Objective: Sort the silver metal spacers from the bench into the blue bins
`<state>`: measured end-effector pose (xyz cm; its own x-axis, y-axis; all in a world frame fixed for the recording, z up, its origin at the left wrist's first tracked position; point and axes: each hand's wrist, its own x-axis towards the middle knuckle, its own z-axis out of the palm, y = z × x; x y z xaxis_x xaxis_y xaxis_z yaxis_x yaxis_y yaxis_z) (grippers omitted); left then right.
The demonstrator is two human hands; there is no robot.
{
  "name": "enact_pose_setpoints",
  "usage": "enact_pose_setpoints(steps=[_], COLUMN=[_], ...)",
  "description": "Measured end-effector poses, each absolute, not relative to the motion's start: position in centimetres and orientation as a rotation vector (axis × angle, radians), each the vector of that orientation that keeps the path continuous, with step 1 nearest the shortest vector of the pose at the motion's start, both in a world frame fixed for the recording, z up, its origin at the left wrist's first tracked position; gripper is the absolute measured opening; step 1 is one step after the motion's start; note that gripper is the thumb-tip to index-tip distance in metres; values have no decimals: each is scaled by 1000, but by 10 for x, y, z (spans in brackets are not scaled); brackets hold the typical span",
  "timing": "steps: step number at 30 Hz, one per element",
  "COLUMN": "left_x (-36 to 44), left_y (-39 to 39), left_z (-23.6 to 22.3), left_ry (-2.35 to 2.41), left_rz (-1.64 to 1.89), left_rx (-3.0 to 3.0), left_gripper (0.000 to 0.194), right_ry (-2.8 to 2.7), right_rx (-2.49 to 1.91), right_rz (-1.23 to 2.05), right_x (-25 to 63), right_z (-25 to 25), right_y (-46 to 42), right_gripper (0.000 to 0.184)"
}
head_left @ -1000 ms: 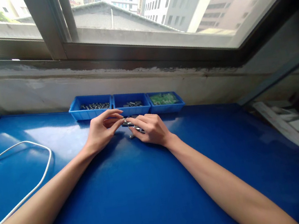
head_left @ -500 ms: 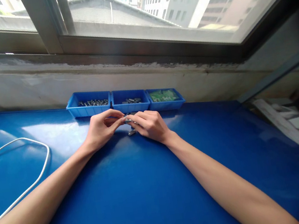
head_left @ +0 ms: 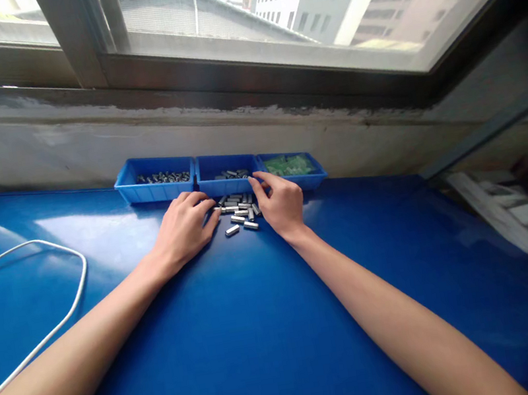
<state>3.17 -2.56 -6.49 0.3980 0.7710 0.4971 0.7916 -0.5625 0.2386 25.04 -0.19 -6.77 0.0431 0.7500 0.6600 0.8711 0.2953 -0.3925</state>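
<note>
A loose pile of short silvery metal pieces (head_left: 241, 212) lies on the blue tabletop between my hands. My left hand (head_left: 186, 228) rests at the left side of the pile, fingers spread and thumb apart, its tips by the nearest pieces. My right hand (head_left: 279, 203) is raised at the front rim of the middle blue bin (head_left: 229, 185). Its thumb and index finger are pinched together; what they hold, if anything, is too small to make out. Similar metal pieces lie inside that middle bin.
The left blue bin (head_left: 155, 192) contains many small metal parts, and the right blue bin (head_left: 314, 180) holds green-looking pieces. All the bins stand against the wall under the window. A white cable (head_left: 85, 266) loops over the table's left side. Blurred items (head_left: 520, 203) are at far right.
My hands were together over the pile and have moved apart. The right hand went up and right to the middle bin; the left drew slightly back, opening. More of the pile now shows.
</note>
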Motion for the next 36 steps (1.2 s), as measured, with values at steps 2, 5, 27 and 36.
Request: enact_pose_setpoints(steps=[2,5,27,36], left_x=[32,30,25,28], left_y=[-29,-31,-25,-29], left_z=[-62,-61,-60,-58], left_ry=[-1496,-1541,-1473,-1471], left_rz=[-859,-847,-1864,-2141], left_rx=[-2544,-2503,-2606,-2774], left_gripper=[36,42,29,47], right_ry=[-1733,-1730,-2070,-2236], right_rx=[-1489,-1482,-970,-846], right_rz=[-162,-146,-158,-297], right_x=[250,249,244,246], right_z=[-67,-66,-66,-67], right_y=[-3,-4,-12,-13], right_gripper=[33,35,24,26])
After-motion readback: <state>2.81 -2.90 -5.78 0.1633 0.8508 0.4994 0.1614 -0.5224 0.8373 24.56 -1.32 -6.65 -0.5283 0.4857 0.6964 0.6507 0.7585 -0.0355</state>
